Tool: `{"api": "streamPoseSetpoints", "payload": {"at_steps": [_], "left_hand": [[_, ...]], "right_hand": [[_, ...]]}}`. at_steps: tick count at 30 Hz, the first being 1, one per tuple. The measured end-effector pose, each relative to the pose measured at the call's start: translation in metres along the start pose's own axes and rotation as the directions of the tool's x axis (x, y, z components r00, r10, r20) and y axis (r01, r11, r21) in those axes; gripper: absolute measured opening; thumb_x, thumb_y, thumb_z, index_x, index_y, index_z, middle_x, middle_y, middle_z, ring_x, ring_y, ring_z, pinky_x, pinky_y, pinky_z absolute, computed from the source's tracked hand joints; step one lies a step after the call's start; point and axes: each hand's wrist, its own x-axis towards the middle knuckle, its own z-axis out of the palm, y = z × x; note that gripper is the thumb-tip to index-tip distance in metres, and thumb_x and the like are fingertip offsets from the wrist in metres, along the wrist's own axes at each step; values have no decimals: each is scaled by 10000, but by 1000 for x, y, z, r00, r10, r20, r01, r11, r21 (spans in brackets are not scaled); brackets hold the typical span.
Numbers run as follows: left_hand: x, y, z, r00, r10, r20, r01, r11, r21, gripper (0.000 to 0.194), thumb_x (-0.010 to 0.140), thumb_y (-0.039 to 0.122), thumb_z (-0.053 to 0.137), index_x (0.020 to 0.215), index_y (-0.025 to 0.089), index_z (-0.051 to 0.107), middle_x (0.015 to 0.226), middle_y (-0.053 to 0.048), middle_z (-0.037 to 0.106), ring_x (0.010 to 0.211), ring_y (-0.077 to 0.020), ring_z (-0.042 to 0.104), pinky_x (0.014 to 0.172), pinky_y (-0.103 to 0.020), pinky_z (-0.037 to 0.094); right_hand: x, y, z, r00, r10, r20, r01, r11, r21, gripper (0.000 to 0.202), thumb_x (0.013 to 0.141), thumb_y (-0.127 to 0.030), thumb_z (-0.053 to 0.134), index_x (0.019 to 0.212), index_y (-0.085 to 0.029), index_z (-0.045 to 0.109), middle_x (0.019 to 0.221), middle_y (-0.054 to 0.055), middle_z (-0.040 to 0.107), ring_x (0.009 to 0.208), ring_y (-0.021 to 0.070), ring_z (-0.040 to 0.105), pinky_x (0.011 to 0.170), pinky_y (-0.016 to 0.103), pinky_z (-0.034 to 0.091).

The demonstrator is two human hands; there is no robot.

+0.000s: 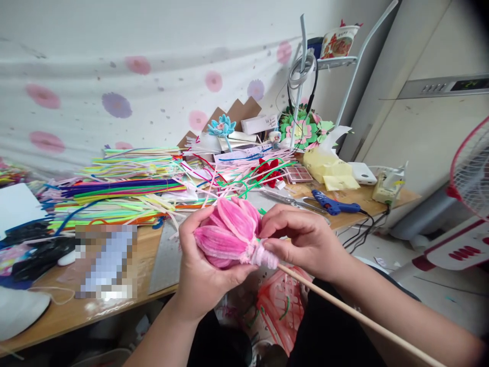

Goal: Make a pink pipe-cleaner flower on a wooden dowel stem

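A large pink pipe-cleaner flower [225, 232] lies on its side in front of me, over the table's front edge. My left hand [202, 270] is wrapped round its petals from the left and below. The flower's base is bound with pale pink fuzzy wrapping [264, 256], and a thin wooden stick [344, 308] runs from it down to the right. At the base, my right hand [301, 239] has its thumb and fingers pinched together; a bit of green shows beside the fingertips, but what they grip is mostly hidden.
Bundles of coloured pipe cleaners [122, 188] cover the table's left and middle. Scissors [294, 200] and a blue glue gun [336, 204] lie to the right. A blue flower [221, 126] stands behind. A red bag [280, 306] is below, a fan [473, 173] at right.
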Motion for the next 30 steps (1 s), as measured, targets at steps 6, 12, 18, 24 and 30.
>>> {"api": "streamPoseSetpoints", "payload": {"at_steps": [6, 12, 18, 24, 30], "left_hand": [[-3, -3, 3, 994, -107, -28, 103, 990, -100, 933, 491, 257, 881, 1297, 288, 414, 1225, -62, 506, 1068, -254, 543, 947, -395, 442], [-4, -2, 4, 976, -214, -26, 200, 944, -262, 913, 487, 225, 879, 1278, 302, 431, 1238, -65, 510, 1052, -245, 574, 901, -362, 489], [-4, -2, 2, 973, -229, 34, 228, 922, -312, 873, 512, 227, 862, 1266, 299, 428, 1221, -85, 524, 1047, -279, 593, 884, -416, 514], [-6, -3, 0, 951, -303, 59, 303, 881, -362, 833, 540, 198, 841, 1259, 308, 435, 1145, -56, 559, 943, -231, 622, 824, -355, 533], [-7, -1, 4, 937, -345, 54, 344, 885, -314, 805, 540, 206, 848, 1235, 295, 453, 1179, -59, 541, 991, -243, 606, 850, -359, 513]], "right_hand": [[0, -2, 0, 985, -166, 40, 168, 984, -56, 86, 880, -128, 573, 867, -163, 650, 845, 62, 637, 798, 146, 626, 709, 285, 546], [-2, -5, -2, 964, -258, 67, 266, 952, -152, 207, 919, -139, 492, 950, -186, 690, 924, 71, 601, 840, 144, 632, 695, 264, 554], [-2, -9, 1, 952, -285, 111, 304, 919, -251, 212, 905, -118, 493, 965, -197, 680, 891, 58, 594, 795, 133, 628, 654, 241, 547], [-5, -5, 8, 958, -247, 145, 274, 939, -209, 228, 847, -87, 537, 1023, -199, 628, 977, 70, 566, 913, 161, 598, 732, 270, 554], [-8, 4, 21, 969, -227, 96, 242, 950, -197, 117, 800, -126, 655, 903, -175, 627, 965, 52, 482, 859, 143, 575, 723, 256, 537]]}}
